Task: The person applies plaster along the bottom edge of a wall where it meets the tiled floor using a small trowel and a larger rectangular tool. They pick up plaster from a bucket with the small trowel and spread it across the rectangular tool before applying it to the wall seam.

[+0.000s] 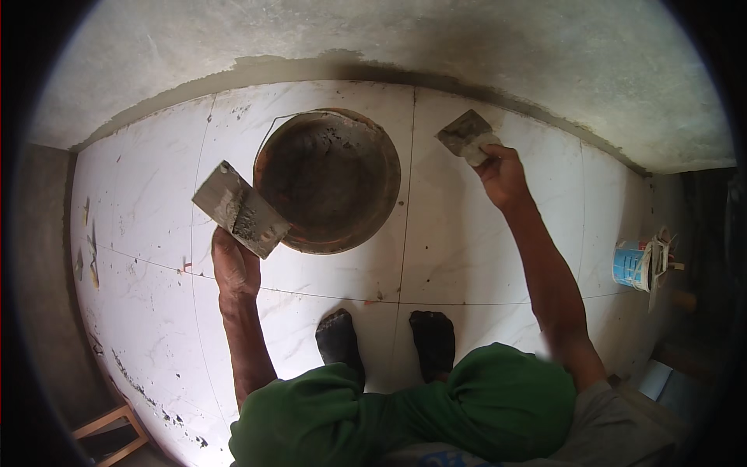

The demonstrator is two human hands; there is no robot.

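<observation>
Head view looks straight down at me crouching on white floor tiles [467, 249], with my two dark feet [338, 342] low in the middle of the frame and my green trousers [436, 412] along the bottom edge. My left hand [233, 265], left of centre, is closed around the handle of a flat rectangular trowel [240, 210] smeared with grey mortar; its blade tilts and its lower right corner overlaps the rim of a round, rusty metal pan [327, 180]. The pan sits on the tiles in the upper middle of the frame, with traces of grey mortar inside it. My right hand [502, 175], in the upper right, grips a smaller trowel [465, 134] whose blade points up and left, over the tiles near the wall. A blue and white container [632, 265] sits at the right edge, and a wooden frame [113, 432] shows at lower left.
</observation>
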